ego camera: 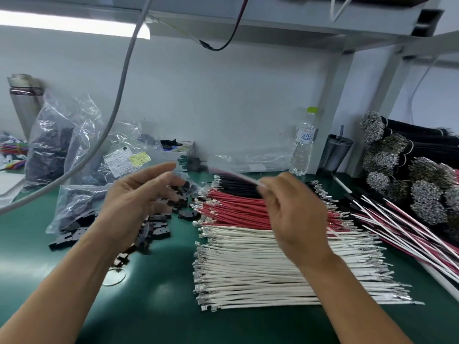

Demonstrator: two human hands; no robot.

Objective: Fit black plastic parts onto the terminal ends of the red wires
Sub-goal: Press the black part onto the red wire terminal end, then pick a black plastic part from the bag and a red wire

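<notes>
Red wires (236, 207) with metal terminal ends lie in a flat row on the green mat, between black wires (236, 182) behind and white wires (260, 269) in front. Loose black plastic parts (159, 227) are heaped to their left. My right hand (293, 214) hovers over the red row and pinches one thin wire (238, 175), which is motion-blurred, pale, and slants up to the left. My left hand (129, 202) is raised above the black parts with fingers loosely spread; I see nothing held in it.
Clear bags of black parts (74, 150) stand at the left. A grey cable (119, 95) hangs across them. A small box (183, 152), a water bottle (304, 142) and a dark cup (336, 155) line the back. Wire bundles (409, 184) and long loose wires (409, 232) fill the right.
</notes>
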